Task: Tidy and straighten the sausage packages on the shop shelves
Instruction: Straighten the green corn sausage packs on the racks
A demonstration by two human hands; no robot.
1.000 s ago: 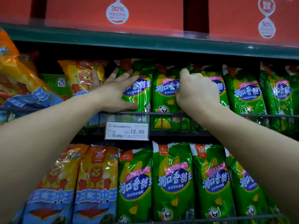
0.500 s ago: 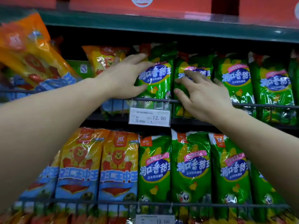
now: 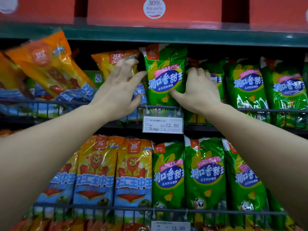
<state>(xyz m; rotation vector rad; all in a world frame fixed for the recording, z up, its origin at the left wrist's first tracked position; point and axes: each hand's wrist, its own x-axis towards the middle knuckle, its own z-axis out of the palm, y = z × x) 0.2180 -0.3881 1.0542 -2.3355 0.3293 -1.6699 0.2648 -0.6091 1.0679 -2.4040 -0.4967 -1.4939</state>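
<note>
Pinching the green sausage package [image 3: 164, 75] along its right edge, the right hand [image 3: 200, 92] has its thumb across the lower front of the wrapper. Its other fingers [image 3: 196, 71] curl round the side toward the back. The left hand [image 3: 118, 94] is at the package's left edge with fingers spread and loosely bent, holding nothing. It is blurred, so I cannot tell whether the forefinger tip actually touches the wrapper.

The package stands upright on the middle shelf behind the wire rail [image 3: 66, 102]. Its top rides higher than its neighbours, close under the green shelf edge [image 3: 216, 38] above. Directly below it, a price tag [image 3: 163, 125] reading 12.00 hangs from the rail.

To its right, more green packages [image 3: 246, 84] of the same kind stand in a row, the nearest partly hidden by the right hand. To its left, behind the left hand's fingers, is a yellow-orange package [image 3: 113, 58]. Further left, several orange packages [image 3: 50, 64] lean steeply with their tops tipped leftward.

On the shelf below, yellow lion packages [image 3: 133, 172] fill the left part and lower green packages [image 3: 206, 174] the right. All of them stand upright behind a second rail [image 3: 233, 211] that carries another price tag [image 3: 170, 226]. Red boxes [image 3: 116, 10] sit on the top shelf, one bearing a round 30% sticker [image 3: 154, 8].
</note>
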